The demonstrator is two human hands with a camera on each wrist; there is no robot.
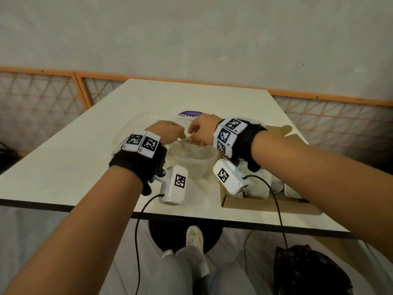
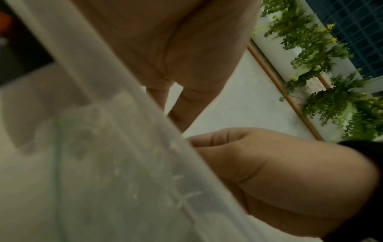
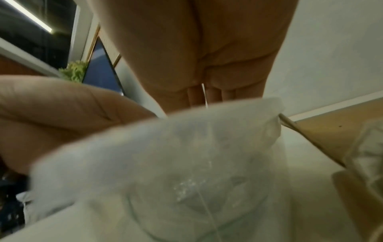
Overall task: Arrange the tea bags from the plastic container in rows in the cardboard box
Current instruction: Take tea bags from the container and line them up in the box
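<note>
The clear plastic container (image 1: 200,167) stands mid-table with tea bags (image 1: 187,143) inside. Both hands reach into its top. My left hand (image 1: 170,133) curls down over the left part of the rim, and its fingertips are hidden inside. My right hand (image 1: 197,129) dips in beside it, almost touching it. In the right wrist view a thin white string (image 3: 204,94) runs down from between the right fingers (image 3: 213,95) behind the container's rim (image 3: 186,155). The cardboard box (image 1: 265,204) lies to the right with a few tea bags (image 1: 255,188) in it.
A clear lid with a purple label (image 1: 190,114) lies behind the container. The box's flap (image 1: 282,130) stands open at the far right. The table's near edge (image 1: 106,206) runs just below my wrists. Cables hang from both wrist cameras.
</note>
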